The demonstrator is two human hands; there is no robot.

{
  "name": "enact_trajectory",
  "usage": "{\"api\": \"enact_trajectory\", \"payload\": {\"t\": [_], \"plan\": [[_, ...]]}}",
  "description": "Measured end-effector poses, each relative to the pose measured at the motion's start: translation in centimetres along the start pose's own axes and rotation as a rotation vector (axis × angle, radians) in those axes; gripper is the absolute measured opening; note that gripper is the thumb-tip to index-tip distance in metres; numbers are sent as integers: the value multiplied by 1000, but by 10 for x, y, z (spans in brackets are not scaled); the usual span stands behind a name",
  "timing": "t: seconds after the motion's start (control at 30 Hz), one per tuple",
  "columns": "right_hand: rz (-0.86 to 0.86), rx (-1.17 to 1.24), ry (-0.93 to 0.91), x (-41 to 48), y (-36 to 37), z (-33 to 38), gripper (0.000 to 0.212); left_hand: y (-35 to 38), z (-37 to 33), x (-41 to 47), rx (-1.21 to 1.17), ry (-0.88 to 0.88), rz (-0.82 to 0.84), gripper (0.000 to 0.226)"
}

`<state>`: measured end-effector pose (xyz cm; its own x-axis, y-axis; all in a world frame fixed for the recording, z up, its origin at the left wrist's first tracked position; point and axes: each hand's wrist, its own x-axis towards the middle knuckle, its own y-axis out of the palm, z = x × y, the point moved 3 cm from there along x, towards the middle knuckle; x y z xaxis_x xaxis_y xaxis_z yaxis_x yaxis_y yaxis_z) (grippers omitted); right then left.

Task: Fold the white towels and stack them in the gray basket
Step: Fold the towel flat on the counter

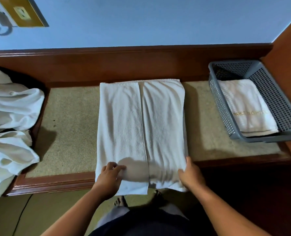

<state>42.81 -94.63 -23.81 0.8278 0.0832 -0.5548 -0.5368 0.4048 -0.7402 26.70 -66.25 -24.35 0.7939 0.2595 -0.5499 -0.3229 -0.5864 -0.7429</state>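
White towel (141, 120) lies flat at the middle of the bench (70, 126), both long sides folded in and meeting at a centre seam, its near end hanging over the bench's front edge. My left hand (110, 178) is at that front edge, fingers curled and pinching the left flap. My right hand (191, 176) is at the same edge, gripping the towel's right side, thumb on top. Gray basket (216, 99) sits at the bench's right end with a folded towel (246, 106) flat inside. Crumpled towel pile (12, 106) at the bench's left end
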Motion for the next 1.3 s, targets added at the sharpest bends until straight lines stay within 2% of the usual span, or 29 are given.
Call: {"api": "enact_trajectory", "payload": {"t": [0.1, 0.23, 0.33, 0.37, 0.47, 0.5, 0.53, 0.8, 0.87, 0.93, 1.07, 1.2, 1.3], "plan": [[-29, 214, 1, -16, 7, 22, 45, -11, 11, 3, -142, -23, 64, 30], [-138, 464, -36, -34, 17, 61, 46, -14, 31, -5, -221, -82, 60, 21], [-184, 417, -184, -64, 54, 89, 50, -12, 38, -12, -391, -106, 41, 19], [-109, 340, -279, -75, 71, 98, 52, -12, 40, -15, -450, -125, 29, 19], [366, 106, -482, -107, 128, 118, 63, -11, 45, -18, -482, -123, 2, 18], [451, 62, -517, -114, 142, 120, 62, -10, 46, -17, -478, -122, 0, 18], [459, 52, -535, -119, 151, 120, 60, -10, 47, -17, -482, -129, -1, 19], [62, -31, -282, -114, 148, 61, 54, -7, 33, -11, -470, -251, -36, 33], [74, -58, -226, -107, 139, 44, 60, -8, 33, -6, -436, -255, -57, 29], [170, -72, -168, -102, 132, 30, 65, -10, 35, -1, -412, -250, -70, 26], [234, -153, -154, -98, 124, 31, 61, -12, 39, -1, -397, -273, -86, 18], [54, -147, -161, -93, 118, 48, 40, -12, 38, -1, -356, -271, -69, 17], [-105, -185, -261, -86, 113, 62, 32, -17, 36, 1, -399, -295, -83, 21]]}}
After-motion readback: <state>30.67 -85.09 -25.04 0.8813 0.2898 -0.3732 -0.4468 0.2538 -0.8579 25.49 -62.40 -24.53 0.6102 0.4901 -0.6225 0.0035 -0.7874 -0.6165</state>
